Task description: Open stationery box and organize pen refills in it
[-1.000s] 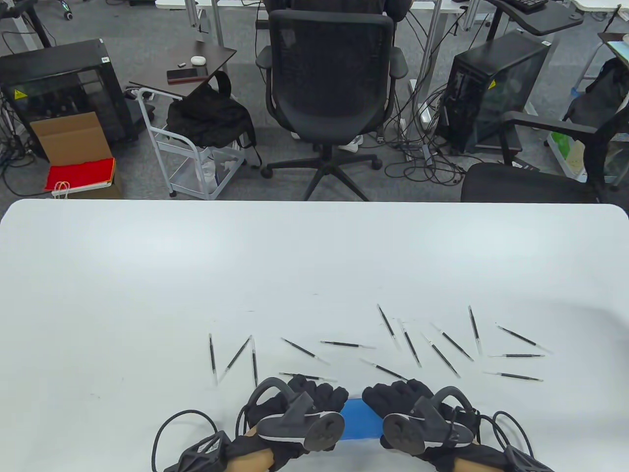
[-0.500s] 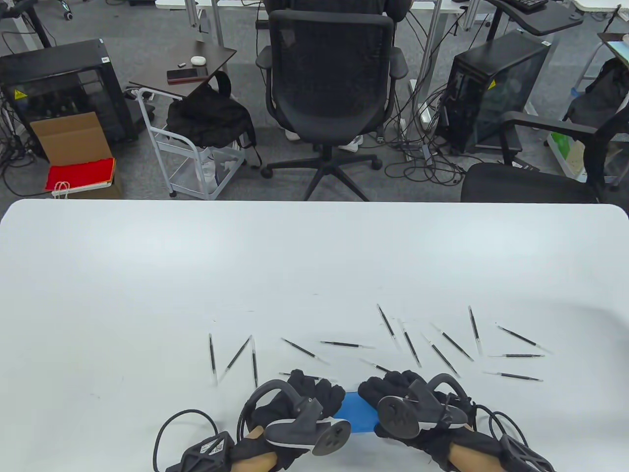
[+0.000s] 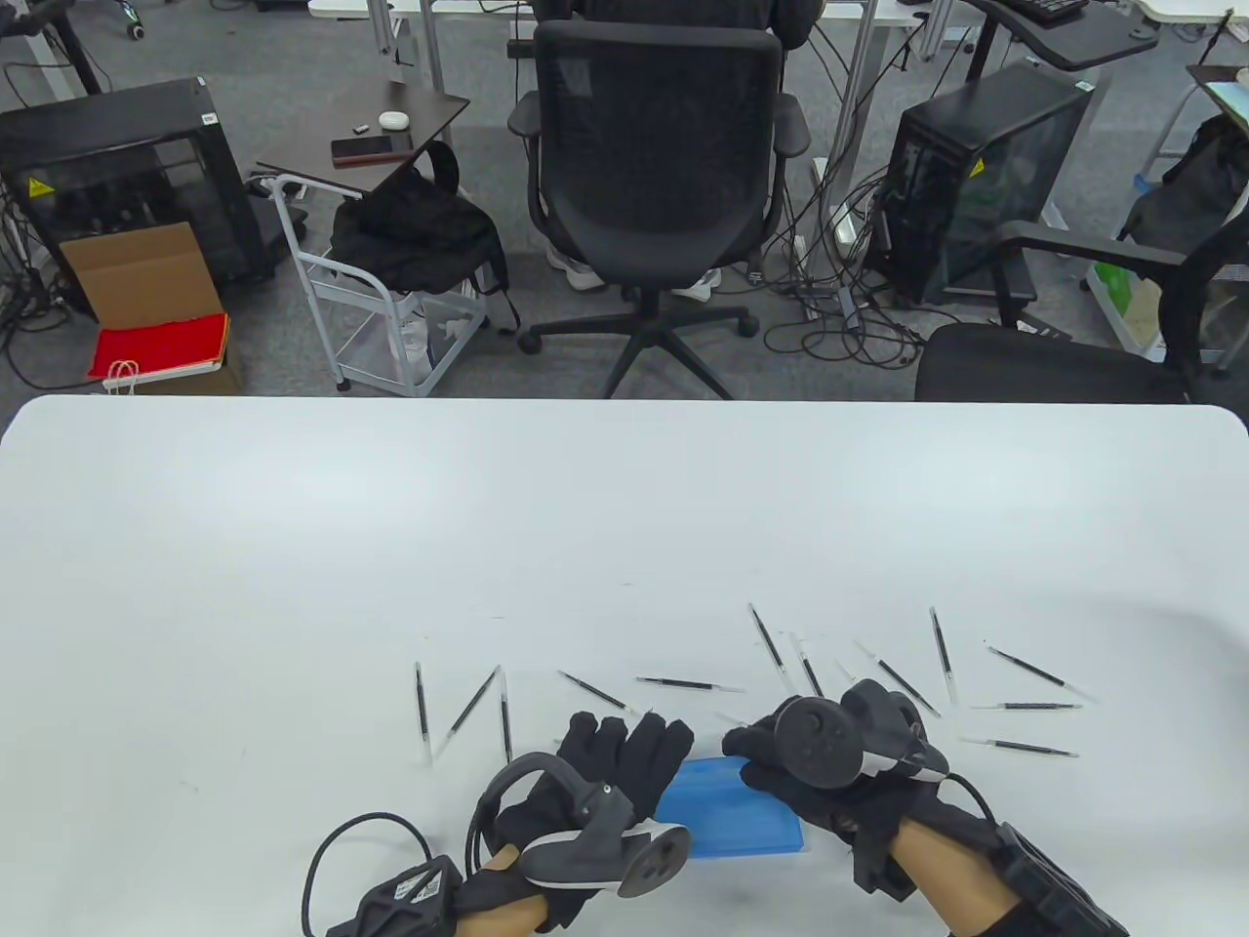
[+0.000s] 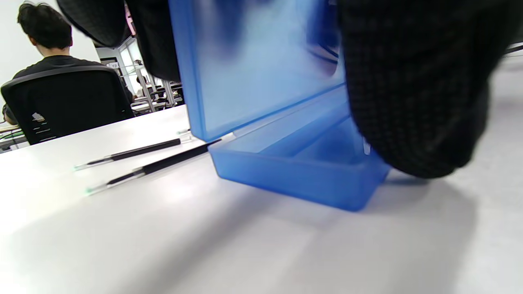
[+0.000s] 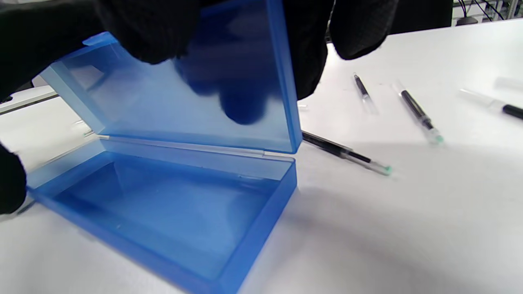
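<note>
Blue box (image 3: 730,806) sits near the table's (image 3: 293,547) front edge, lid (image 5: 196,102) up. Right hand (image 3: 829,756) grips the lid, left hand (image 3: 605,771) holds the box's left end. Refills (image 3: 683,683) lie scattered just behind.

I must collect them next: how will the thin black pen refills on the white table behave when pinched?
The thin black pen refills lie flat on the smooth white table, so they probably slip and are hard to pinch. Round and slender, they may roll. They look light.
</note>
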The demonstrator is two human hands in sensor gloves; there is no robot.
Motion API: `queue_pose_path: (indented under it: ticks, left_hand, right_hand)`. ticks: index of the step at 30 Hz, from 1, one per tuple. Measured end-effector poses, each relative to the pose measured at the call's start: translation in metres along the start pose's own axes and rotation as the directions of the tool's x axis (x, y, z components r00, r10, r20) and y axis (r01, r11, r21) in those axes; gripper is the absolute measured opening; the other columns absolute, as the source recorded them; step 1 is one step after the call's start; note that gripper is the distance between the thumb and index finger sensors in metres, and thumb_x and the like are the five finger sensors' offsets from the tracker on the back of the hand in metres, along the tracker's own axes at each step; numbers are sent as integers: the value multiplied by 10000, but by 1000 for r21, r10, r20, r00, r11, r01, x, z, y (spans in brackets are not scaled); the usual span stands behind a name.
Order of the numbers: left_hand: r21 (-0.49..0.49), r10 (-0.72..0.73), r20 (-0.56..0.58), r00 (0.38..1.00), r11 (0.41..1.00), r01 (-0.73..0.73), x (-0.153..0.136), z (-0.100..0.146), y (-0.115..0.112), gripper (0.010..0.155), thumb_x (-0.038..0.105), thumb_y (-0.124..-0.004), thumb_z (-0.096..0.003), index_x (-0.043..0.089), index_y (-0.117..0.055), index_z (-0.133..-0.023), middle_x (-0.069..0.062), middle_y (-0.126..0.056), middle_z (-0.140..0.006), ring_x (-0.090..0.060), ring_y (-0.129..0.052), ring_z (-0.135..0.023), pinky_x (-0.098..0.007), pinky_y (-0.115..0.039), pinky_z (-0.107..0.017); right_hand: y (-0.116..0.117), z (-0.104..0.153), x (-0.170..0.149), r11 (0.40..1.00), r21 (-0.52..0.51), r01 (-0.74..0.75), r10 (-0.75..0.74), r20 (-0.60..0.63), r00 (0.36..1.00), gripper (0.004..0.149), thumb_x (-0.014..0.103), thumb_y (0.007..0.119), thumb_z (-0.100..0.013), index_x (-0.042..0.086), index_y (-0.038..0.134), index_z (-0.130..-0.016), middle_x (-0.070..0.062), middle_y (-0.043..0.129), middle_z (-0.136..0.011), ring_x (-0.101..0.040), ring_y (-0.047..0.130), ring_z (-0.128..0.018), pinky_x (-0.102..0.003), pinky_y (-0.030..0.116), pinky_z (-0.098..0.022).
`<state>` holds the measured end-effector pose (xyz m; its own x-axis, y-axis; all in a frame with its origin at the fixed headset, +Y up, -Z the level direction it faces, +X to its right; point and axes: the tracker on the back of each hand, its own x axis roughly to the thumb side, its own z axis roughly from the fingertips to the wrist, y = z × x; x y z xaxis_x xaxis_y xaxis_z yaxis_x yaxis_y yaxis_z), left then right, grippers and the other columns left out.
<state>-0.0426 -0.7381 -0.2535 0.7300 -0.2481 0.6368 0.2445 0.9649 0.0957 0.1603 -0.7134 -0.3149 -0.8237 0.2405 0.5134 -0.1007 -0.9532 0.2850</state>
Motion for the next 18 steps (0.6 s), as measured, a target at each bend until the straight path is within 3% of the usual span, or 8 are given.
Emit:
queue_pose_path:
  ticks: [7,14,18]
  left_hand:
    - [-26,-2,-27,1000,1000,1,-2,-1,0,1301,629,-959,-273,84,-185,-1165,-222,-294,-1244,-488,-554,-1103,-678,-518,-774]
    - [-50,12,-35,999,999,-13,-3,-1,1,1302,637,-950,-283,92,-161,-1163,-206,-306,-1248,-472,-538,-1118,-679,-517,-775]
    - [-61,34,-38,999,997,-36,-6,-2,-1,1301,641,-946,-288,109,-144,-1164,-197,-293,-1251,-465,-525,-1121,-679,-511,-778]
  right_hand:
    - [1,-19,-17,985,66,161,-155,-86,984,536,401,715,-528,207,804,-1020,-145,974,-943,-417,829,-913,-628,607,-748]
    - [-2,-10,-14,996,26,86,-84,-67,994,559,452,725,-541,220,782,-1046,-151,912,-1018,-418,811,-934,-613,620,-747]
    - [-18,5,-26,983,-145,115,-126,-71,990,576,465,708,-545,210,753,-1060,-162,870,-1051,-419,820,-927,-606,638,-738]
